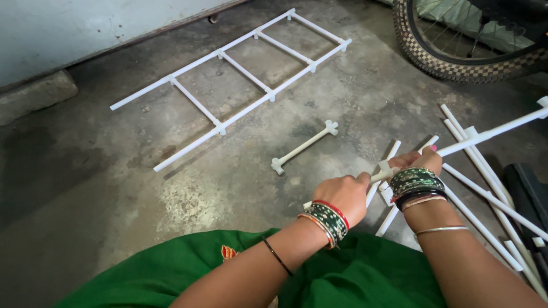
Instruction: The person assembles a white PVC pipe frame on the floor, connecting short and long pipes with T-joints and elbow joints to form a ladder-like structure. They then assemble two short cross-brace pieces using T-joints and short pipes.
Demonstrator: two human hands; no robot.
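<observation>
Head view: a white plastic rod (pixel 491 132) with its T-connector (pixel 383 170) sits low over the concrete floor (pixel 171 188), gripped by the closed left hand (pixel 344 195) and right hand (pixel 419 161); loose rods (pixel 485 197) lie alongside, a ladder-like frame (pixel 240 80) beyond.

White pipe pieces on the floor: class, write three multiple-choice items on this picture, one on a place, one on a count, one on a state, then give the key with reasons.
1. Where does the ladder frame lie?
A. on the floor near the wall
B. against the tyre
C. on the green cloth

2. How many rungs join its two rails?
A. two
B. four
C. seven

3. What is the left hand doing?
A. resting open on the floor
B. gripping a white pipe
C. holding the tyre

Key: 1 A, the frame lies flat below the wall, apart from the tyre. 2 B, four crosspieces show between the rails. 3 B, its fingers close round the pipe that the right hand also holds.
</observation>
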